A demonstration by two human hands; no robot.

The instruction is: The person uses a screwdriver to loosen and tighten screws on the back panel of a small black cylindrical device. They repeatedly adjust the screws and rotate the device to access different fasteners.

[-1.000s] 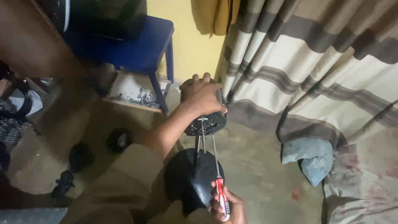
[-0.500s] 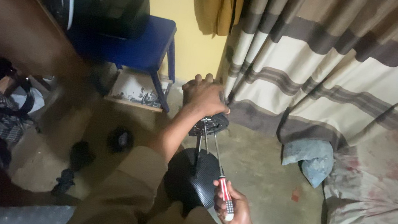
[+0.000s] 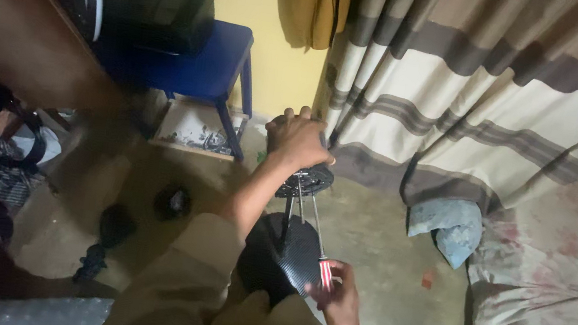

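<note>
Right now his left hand (image 3: 297, 141) clamps the black device's top (image 3: 305, 181); his right hand (image 3: 338, 301) pinches the red-handled screwdriver (image 3: 316, 241), shaft angling up toward it.

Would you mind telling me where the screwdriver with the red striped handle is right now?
In the head view, the screwdriver sits low at centre, its handle in the right hand, its shaft angling up toward the round black part under the left hand.

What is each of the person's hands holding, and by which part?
The left hand clasps the top of a round black device on a stem. The right hand holds a screwdriver by its red-striped handle.
</note>
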